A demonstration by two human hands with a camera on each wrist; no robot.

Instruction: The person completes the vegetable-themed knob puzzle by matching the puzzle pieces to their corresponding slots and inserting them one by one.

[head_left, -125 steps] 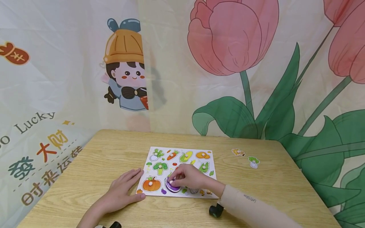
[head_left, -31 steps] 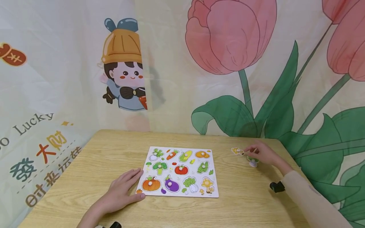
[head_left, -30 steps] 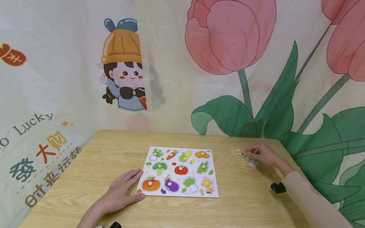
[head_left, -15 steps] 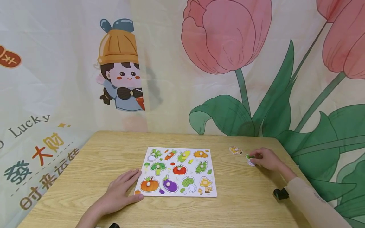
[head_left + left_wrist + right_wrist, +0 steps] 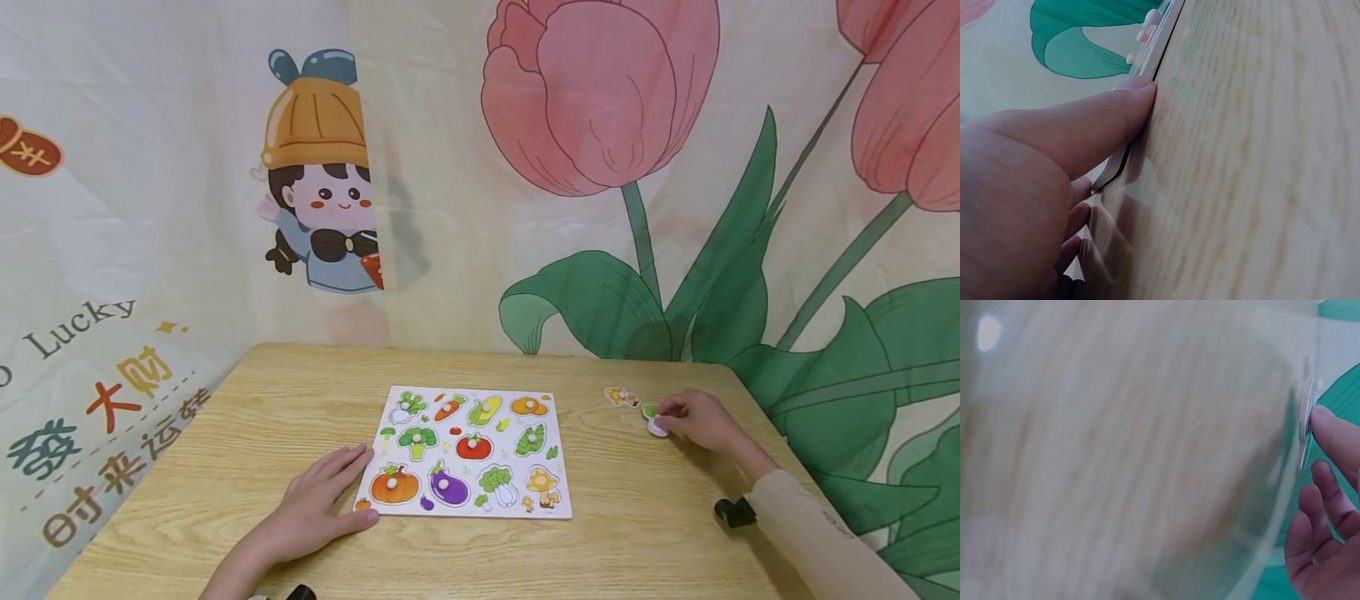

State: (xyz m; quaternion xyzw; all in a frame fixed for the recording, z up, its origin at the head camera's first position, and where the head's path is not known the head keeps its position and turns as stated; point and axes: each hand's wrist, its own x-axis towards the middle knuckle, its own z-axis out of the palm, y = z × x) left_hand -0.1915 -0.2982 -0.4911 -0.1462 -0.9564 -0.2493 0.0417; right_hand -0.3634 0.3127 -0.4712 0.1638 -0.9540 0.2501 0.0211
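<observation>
My right hand (image 5: 701, 421) pinches the bok choy puzzle piece (image 5: 654, 423), green and white, between thumb and fingers right of the board. In the right wrist view the piece (image 5: 1305, 431) is seen edge-on at the thumb tip. The white vegetable peg puzzle board (image 5: 517, 450) lies flat. Pumpkin, eggplant (image 5: 457, 490), tomato, broccoli and several other knobbed pieces sit in it. A bok choy picture (image 5: 498, 487) and a mushroom picture (image 5: 542, 483) show at its lower right, without knobs. Left of the board, my left hand (image 5: 318, 504) rests, thumb (image 5: 1110, 119) and fingers touching the board's edge.
A mushroom puzzle piece (image 5: 619, 396) lies on the wooden table (image 5: 465, 558), just left of the right hand. Behind the table's far edge hangs a printed cloth (image 5: 450, 250) with tulips and a cartoon child. Black wrist cameras (image 5: 735, 512) sit near the sleeves.
My right hand has left the eggplant piece on the board and gone right to the bok choy piece. That piece has since shifted slightly left in its fingers. The left hand stays put.
</observation>
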